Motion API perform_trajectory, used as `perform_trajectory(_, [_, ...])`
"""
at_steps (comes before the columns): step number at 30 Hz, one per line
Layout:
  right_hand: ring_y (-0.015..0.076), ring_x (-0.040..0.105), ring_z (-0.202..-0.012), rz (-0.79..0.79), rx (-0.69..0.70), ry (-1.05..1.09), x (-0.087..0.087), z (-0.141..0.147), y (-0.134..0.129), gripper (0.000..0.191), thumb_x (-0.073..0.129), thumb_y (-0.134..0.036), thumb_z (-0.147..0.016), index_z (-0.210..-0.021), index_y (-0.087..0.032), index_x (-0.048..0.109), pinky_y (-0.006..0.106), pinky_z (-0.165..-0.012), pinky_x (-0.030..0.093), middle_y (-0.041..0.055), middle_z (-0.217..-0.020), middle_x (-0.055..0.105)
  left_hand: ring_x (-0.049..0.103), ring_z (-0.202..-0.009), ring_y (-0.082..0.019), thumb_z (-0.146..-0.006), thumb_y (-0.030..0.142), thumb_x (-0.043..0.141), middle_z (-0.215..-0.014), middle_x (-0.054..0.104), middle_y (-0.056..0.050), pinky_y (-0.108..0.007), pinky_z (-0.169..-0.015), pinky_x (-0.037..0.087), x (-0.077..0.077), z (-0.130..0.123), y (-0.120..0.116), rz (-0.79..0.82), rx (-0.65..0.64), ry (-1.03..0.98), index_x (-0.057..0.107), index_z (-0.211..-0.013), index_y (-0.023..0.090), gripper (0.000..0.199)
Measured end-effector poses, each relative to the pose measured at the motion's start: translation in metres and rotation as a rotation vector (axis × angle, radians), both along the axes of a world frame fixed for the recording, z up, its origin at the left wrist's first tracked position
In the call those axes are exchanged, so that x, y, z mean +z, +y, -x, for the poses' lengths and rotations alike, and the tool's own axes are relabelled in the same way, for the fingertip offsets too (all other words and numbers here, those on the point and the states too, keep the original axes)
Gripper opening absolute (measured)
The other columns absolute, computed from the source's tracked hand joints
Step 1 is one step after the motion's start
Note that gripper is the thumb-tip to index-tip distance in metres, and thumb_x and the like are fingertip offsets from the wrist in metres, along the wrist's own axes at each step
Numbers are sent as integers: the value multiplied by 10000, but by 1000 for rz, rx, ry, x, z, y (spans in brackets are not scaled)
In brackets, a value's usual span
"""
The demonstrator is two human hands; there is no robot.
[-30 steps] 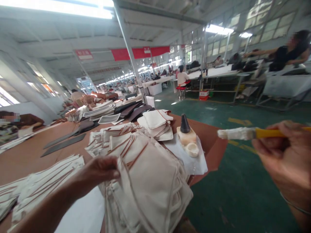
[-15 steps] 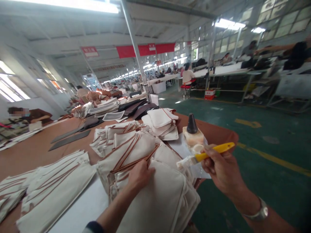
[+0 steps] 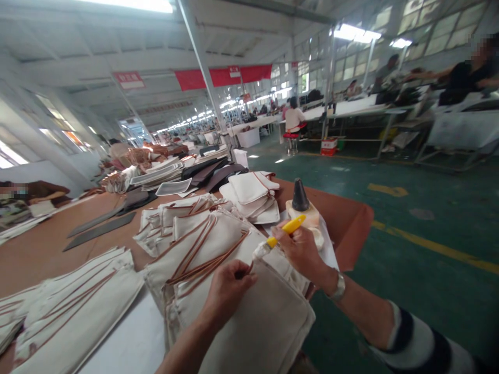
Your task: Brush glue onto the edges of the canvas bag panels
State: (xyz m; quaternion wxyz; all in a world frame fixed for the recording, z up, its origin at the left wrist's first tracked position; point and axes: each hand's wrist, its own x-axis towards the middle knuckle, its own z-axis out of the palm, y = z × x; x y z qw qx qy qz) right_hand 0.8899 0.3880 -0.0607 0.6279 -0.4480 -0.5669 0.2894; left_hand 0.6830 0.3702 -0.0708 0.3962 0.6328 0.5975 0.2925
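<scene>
My right hand grips a brush by its yellow handle. Its bristles, coated in white paste, are at the top edge of a beige fabric panel, close to my left fingertips. My left hand is closed in a pinch on the end of the panel's brown trim. The panel lies uppermost on a stack of similar beige pieces with brown edging. Just beyond my right hand stands a pale block topped by a black cone.
More beige panels fan out at the left on the brown table. White pieces, dark grey strips and a light mesh-like panel lie farther back. Green floor borders the table's right side; other people sit at distant tables.
My right hand has brought the brush left and down to the panel's edge beside my left hand. My left fingers have shifted to pinch the trim's end. The view has turned slightly.
</scene>
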Motion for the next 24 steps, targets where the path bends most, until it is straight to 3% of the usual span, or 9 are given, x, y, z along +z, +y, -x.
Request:
perform_trajectory(6, [106,448,-473,-58,-56,-55,10,-6,-10,320,592,-403,-941,-753,-144,609,218,-469,349,-9,-535,498,468,-610,-118,-715,346,687,-624,539,32,-221,-579,353,2,-3,-4,-108,-14,57,644,-703,165,187])
perform_trajectory(9, [122,523,-545,-154,-83,-161,12,-12,-13,306,571,-367,-960,-763,-142,637,225,-523,386,20,-615,579,496,-616,-113,-769,261,680,-648,561,25,-217,-592,366,-3,-3,-10,-341,-63,188,615,-681,180,136])
perform_trajectory(13, [113,494,-504,-181,-171,-133,24,-22,-18,255,598,-360,-969,-824,-160,664,223,-513,376,-12,-556,531,559,-694,-128,-905,147,569,-744,617,-9,-234,-632,396,-6,-4,-21,-753,-238,451,619,-739,199,181])
perform_trajectory(17, [103,481,-524,-169,19,-180,40,-23,-30,258,581,-334,-975,-794,-163,652,216,-530,376,-10,-594,543,523,-660,-167,-986,150,491,-717,610,-24,-301,-587,369,-4,-5,-31,-1113,-354,717,614,-780,211,248])
perform_trajectory(20, [105,479,-543,-150,205,-366,48,-26,-38,289,555,-306,-963,-726,-152,616,223,-527,351,2,-612,550,507,-657,-178,-1009,154,454,-734,614,-27,-325,-583,357,-3,-4,-37,-1231,-378,818,628,-859,196,233])
perform_trajectory(22, [107,468,-536,-158,202,-443,52,-31,-41,287,555,-298,-949,-708,-152,604,231,-516,330,3,-602,540,507,-665,-176,-1005,144,467,-751,621,-25,-328,-591,358,-2,-2,-40,-1269,-375,847,631,-897,183,200])
perform_trajectory(24, [116,478,-554,-185,100,-423,54,-33,-44,279,561,-312,-950,-726,-157,619,237,-526,336,10,-624,555,510,-672,-174,-996,127,483,-769,632,-22,-328,-599,360,-3,-1,-41,-1297,-371,852,629,-900,181,183])
